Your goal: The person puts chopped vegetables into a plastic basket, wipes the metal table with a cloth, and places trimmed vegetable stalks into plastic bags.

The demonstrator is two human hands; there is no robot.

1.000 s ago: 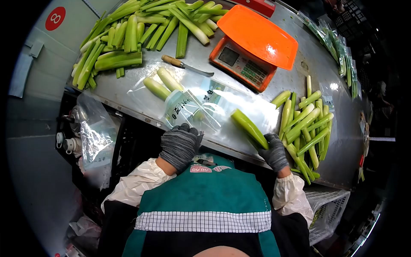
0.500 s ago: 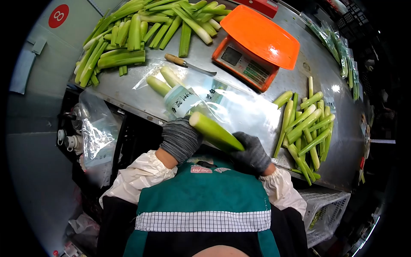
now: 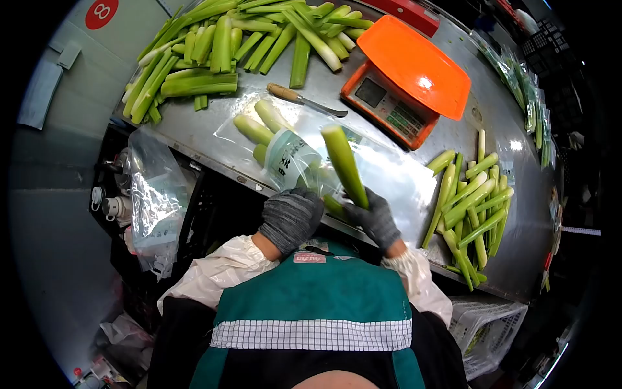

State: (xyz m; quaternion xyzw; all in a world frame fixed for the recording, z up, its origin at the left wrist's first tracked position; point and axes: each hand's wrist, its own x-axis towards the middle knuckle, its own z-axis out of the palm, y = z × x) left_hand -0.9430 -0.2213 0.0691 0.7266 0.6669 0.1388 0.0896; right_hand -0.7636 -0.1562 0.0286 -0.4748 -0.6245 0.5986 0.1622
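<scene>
My right hand [image 3: 377, 222], in a grey knit glove, is closed round the lower end of a thick green stalk [image 3: 345, 162] tilted up and away from me. A second short green piece [image 3: 335, 207] shows beside those fingers, partly hidden. My left hand [image 3: 291, 215], gloved alike, is closed at the near end of a clear printed plastic bag [image 3: 291, 159]. Pale green stalks [image 3: 253, 129] lie in or under the bag's far end; I cannot tell which. Flat clear bags [image 3: 395, 178] lie underneath on the metal table [image 3: 207, 139].
Cut stalks [image 3: 223, 45] are heaped at the far left. A wooden-handled knife [image 3: 304, 100] lies before an orange scale [image 3: 414, 71]. More thin stalks [image 3: 473, 207] are piled right. A plastic bag [image 3: 155, 201] hangs left below the table edge, and a white crate [image 3: 486, 330] stands lower right.
The stalk in my right hand has swung from lying across toward the left to pointing away from me. My left hand has moved slightly right and down, and the view has shifted.
</scene>
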